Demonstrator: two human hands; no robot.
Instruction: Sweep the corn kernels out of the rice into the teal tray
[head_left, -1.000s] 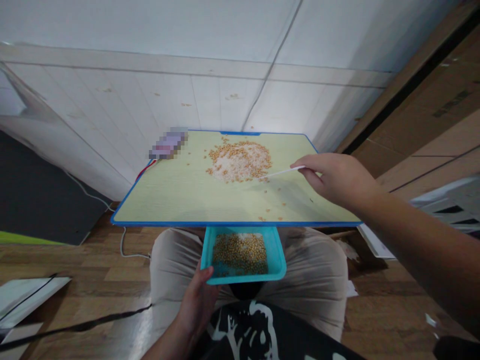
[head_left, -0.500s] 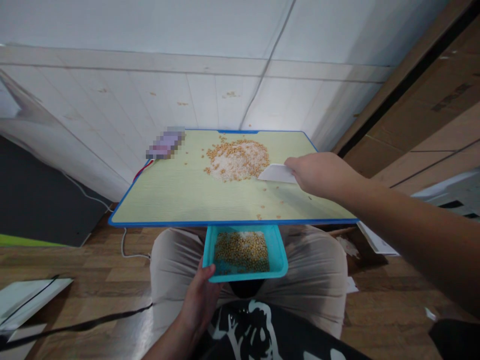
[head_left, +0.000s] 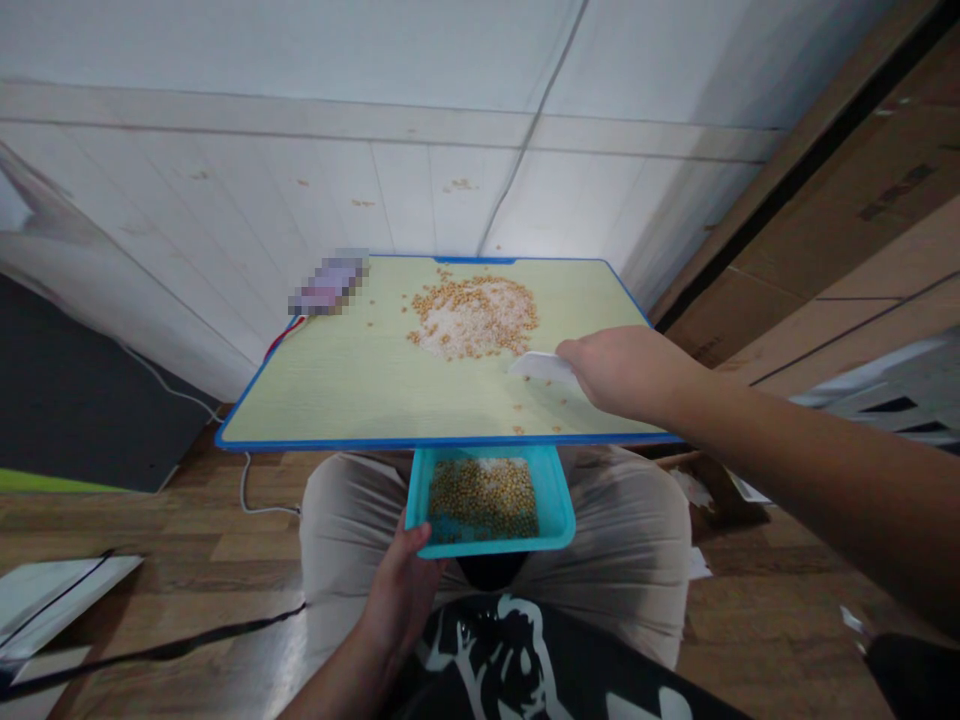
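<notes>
My right hand grips a flat white scraper, its free edge low over the table near a few stray soybeans. Just beyond lies a spread pile of soybeans and white rice on the pale green tabletop. Below the near edge, my left hand pinches the left front corner of a turquoise plastic tray, thumb over the rim. Soybeans with some white grains lie in the tray. Its far rim is hidden under the table edge.
A blurred-out object with a red cord sits at the table's back left corner. Behind stands a white panelled wall with a cable. Large cardboard boxes lean at the right. My legs are beneath the table.
My right hand has drawn the scraper back from the pile, slightly toward me. The left hand and the tray stay in nearly the same place.
</notes>
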